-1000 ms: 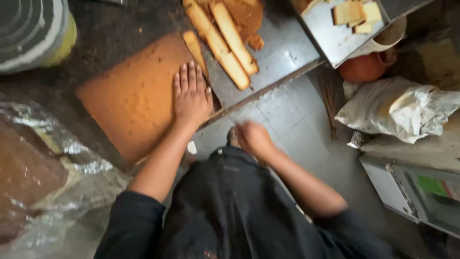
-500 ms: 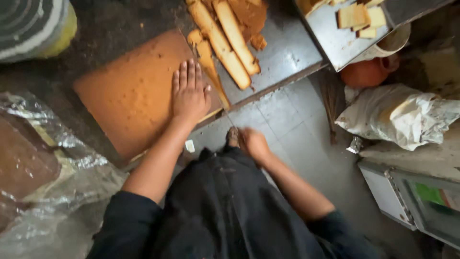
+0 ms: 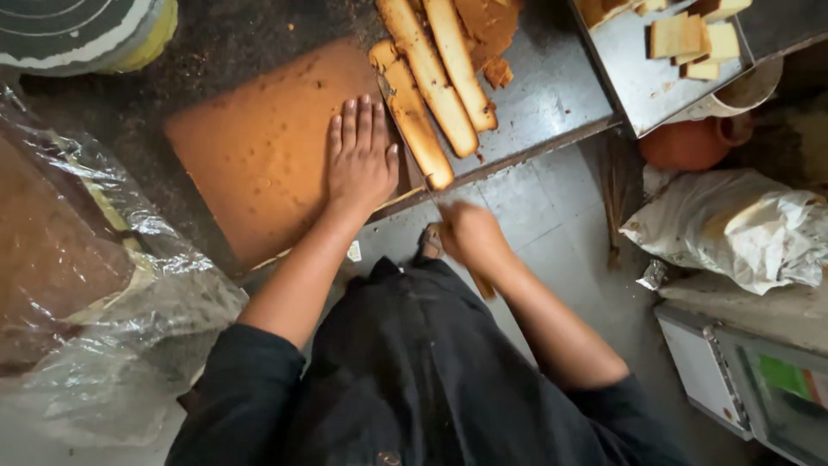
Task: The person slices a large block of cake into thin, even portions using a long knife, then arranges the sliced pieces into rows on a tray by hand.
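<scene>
Left hand lies flat, fingers spread wide, palm down on the right part of the flat orange-brown rectangular cake slab; slab sits on the dark desk, its near edge close to the desk's front edge; right hand is closed round the handle of a thin-bladed knife, just off the front edge; blade runs up along the slab's right edge, though it's blurred, so exact contact is hard to tell; just right of the blade, long pale-brown cut cake strips lie side by side on the grey metal sheet; metal tray with small square cake pieces at the desk's far right corner; crumpled clear plastic wrap at the left edge.
</scene>
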